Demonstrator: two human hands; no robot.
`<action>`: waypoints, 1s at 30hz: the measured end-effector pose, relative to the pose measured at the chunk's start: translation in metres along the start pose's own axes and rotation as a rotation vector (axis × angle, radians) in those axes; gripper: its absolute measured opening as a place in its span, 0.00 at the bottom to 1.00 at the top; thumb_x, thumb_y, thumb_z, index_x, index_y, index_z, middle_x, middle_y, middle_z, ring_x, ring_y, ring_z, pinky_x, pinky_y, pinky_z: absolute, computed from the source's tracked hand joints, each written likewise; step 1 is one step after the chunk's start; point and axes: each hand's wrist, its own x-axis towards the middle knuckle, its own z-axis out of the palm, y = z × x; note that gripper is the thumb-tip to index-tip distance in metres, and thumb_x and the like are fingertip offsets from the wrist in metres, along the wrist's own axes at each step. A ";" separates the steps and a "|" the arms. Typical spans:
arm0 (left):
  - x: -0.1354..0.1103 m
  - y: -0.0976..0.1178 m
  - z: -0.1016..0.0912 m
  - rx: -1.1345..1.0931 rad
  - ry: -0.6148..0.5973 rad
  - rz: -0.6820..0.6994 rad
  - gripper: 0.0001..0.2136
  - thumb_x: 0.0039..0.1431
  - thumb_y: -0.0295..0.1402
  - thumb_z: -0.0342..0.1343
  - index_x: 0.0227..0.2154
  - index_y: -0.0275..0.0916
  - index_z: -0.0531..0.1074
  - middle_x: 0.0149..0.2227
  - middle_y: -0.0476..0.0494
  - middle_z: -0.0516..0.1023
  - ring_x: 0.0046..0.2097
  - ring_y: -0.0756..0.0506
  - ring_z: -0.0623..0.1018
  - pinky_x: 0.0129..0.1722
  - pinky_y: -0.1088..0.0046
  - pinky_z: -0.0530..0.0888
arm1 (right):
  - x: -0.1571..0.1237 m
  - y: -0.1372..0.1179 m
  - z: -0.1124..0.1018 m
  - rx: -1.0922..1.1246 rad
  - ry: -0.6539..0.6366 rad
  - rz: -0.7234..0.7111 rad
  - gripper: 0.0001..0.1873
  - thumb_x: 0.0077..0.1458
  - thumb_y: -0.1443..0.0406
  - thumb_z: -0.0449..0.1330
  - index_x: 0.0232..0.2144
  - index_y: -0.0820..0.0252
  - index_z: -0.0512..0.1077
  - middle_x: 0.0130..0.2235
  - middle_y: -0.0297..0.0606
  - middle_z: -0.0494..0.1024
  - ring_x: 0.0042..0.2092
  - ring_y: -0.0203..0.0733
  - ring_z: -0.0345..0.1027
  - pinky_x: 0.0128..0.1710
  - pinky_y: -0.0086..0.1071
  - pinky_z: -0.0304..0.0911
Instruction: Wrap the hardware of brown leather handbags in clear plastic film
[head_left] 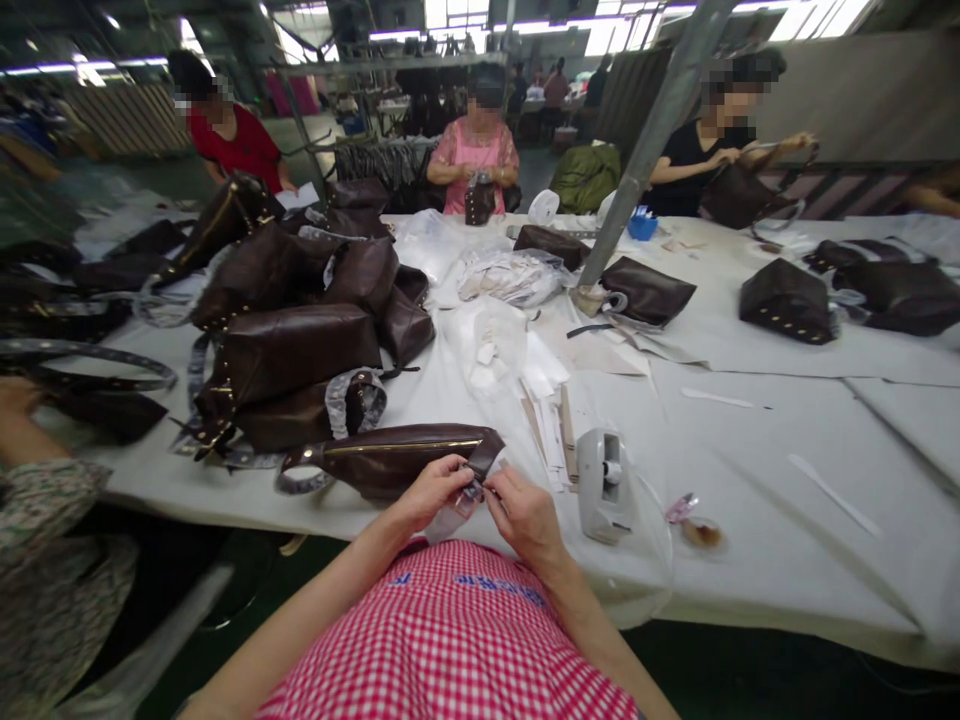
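Note:
A dark brown leather handbag with a gold zip lies on its side at the table's front edge, its near strap loop wrapped in clear plastic. At the bag's right end, my left hand is closed in a pinch on a small plastic-wrapped strap end. My right hand meets it from the other side, thumb and finger pinched together at the same piece. The exact shape of that piece is partly hidden by my fingers.
Brown handbags are heaped to the left. A tape dispenser stands right of my hands, beside paper strips. A slanted metal post rises from the table. Co-workers sit across, and a co-worker's patterned sleeve is at left.

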 end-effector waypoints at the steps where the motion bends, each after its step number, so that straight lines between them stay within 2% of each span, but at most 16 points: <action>1: 0.000 0.000 0.000 0.003 0.002 0.002 0.16 0.45 0.40 0.65 0.31 0.34 0.70 0.26 0.50 0.74 0.27 0.50 0.74 0.31 0.74 0.67 | 0.000 0.000 0.000 0.001 -0.004 -0.005 0.11 0.62 0.66 0.50 0.32 0.59 0.71 0.32 0.39 0.73 0.33 0.38 0.67 0.34 0.30 0.59; 7: -0.002 0.001 0.001 0.026 0.029 0.021 0.15 0.45 0.40 0.65 0.30 0.34 0.70 0.25 0.51 0.73 0.27 0.51 0.73 0.29 0.75 0.65 | -0.001 0.001 0.001 0.130 0.007 -0.009 0.11 0.63 0.67 0.49 0.34 0.58 0.71 0.33 0.39 0.75 0.36 0.38 0.69 0.36 0.30 0.60; 14: 0.000 -0.004 0.003 0.105 0.036 0.030 0.14 0.48 0.39 0.63 0.31 0.35 0.70 0.25 0.52 0.71 0.26 0.52 0.70 0.27 0.76 0.64 | -0.002 -0.002 0.006 -0.192 0.023 -0.041 0.13 0.62 0.66 0.49 0.27 0.59 0.69 0.28 0.38 0.70 0.29 0.37 0.63 0.29 0.31 0.53; 18: -0.001 -0.008 0.002 0.097 0.021 0.035 0.16 0.48 0.40 0.63 0.35 0.35 0.70 0.27 0.51 0.72 0.27 0.52 0.70 0.29 0.76 0.65 | -0.003 -0.002 0.011 -0.253 0.068 -0.040 0.12 0.60 0.68 0.49 0.26 0.59 0.67 0.27 0.37 0.68 0.28 0.37 0.61 0.28 0.31 0.51; 24: -0.008 -0.006 -0.003 0.056 -0.074 0.029 0.18 0.48 0.41 0.64 0.38 0.35 0.69 0.29 0.49 0.73 0.28 0.52 0.71 0.30 0.76 0.66 | -0.006 0.000 0.012 -0.118 0.076 0.013 0.10 0.59 0.69 0.49 0.27 0.59 0.66 0.27 0.35 0.68 0.28 0.37 0.62 0.28 0.30 0.53; 30: -0.009 -0.005 -0.002 0.026 -0.044 0.039 0.16 0.47 0.38 0.64 0.35 0.36 0.68 0.29 0.49 0.74 0.29 0.51 0.73 0.32 0.75 0.67 | -0.007 -0.001 0.007 0.094 0.041 0.024 0.10 0.61 0.67 0.49 0.31 0.58 0.69 0.29 0.36 0.71 0.32 0.37 0.66 0.32 0.29 0.59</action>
